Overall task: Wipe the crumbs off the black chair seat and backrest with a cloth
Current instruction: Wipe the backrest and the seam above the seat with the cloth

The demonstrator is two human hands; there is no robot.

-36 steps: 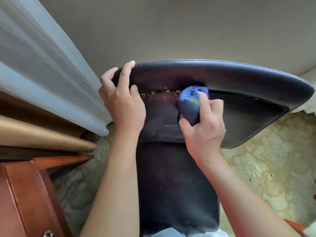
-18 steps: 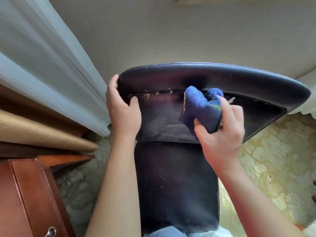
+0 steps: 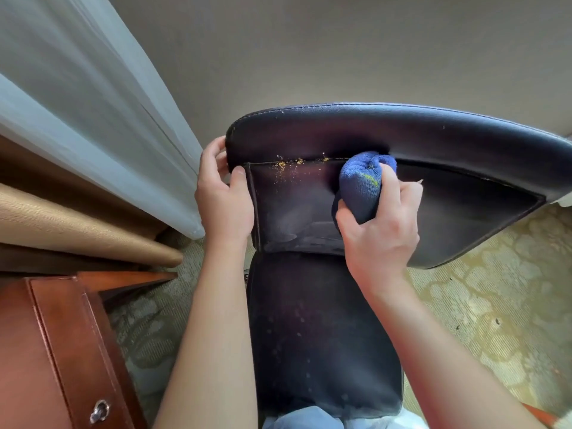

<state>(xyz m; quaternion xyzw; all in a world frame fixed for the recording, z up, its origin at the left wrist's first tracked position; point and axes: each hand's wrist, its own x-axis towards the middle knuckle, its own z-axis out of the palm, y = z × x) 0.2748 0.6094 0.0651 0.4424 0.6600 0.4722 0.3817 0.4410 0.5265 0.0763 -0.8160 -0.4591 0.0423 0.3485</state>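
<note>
The black chair fills the middle of the head view, its seat (image 3: 464,205) spread out beyond the backrest (image 3: 322,335) that runs toward me. Yellow crumbs (image 3: 286,165) lie along the seam at the seat's left side. My right hand (image 3: 380,230) grips a bunched blue cloth (image 3: 360,187) and presses it on the seat near the seam. My left hand (image 3: 223,199) holds the chair's left edge, thumb on the seat panel, fingers wrapped round the rim.
A pale curtain (image 3: 93,119) hangs at the left, close to the chair. A reddish wooden cabinet (image 3: 55,351) with a drawer pull stands at the lower left. Patterned carpet (image 3: 495,305) lies around the chair, and a beige wall is behind.
My right hand has slid the cloth back left along the seam. My left hand has shifted down from the chair's top rim to its left edge. The crumbs have spread a little.
</note>
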